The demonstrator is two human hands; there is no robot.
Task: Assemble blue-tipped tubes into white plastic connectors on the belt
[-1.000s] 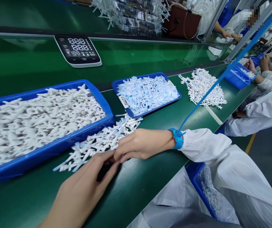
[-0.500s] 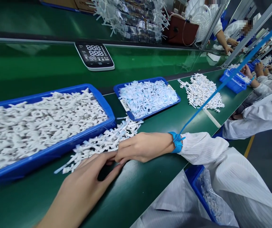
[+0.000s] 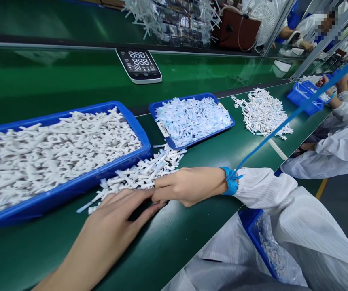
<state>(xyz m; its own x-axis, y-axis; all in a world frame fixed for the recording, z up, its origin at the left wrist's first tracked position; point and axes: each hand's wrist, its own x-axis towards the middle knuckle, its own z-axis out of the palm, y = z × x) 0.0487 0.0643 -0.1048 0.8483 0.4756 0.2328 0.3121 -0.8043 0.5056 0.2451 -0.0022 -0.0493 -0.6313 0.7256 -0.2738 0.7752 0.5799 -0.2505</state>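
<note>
My left hand [image 3: 116, 226] and my right hand [image 3: 181, 186] meet fingertip to fingertip at the near edge of a loose pile of small white plastic parts [image 3: 143, 171]. Both hands are closed in a pinch; whatever lies between the fingertips is hidden behind them. A blue wrist strap [image 3: 230, 181] with a cord circles my right wrist. Left of the pile stands a big blue tray [image 3: 145, 151] full of white plastic pieces. Behind the pile, a smaller blue tray [image 3: 202, 142] holds short, pale blue and white tubes.
Another heap of white parts [image 3: 265, 111] lies to the right on the green table [image 3: 213, 218]. A display device [image 3: 140, 64] is on the green surface behind. A lined blue bin [image 3: 262, 246] stands by my lap. Co-workers sit at the right near blue baskets [image 3: 306, 97].
The view has shifted slightly, so the trays and display appear further right and higher. My hands stay together at the pile, with only small finger movement.
</note>
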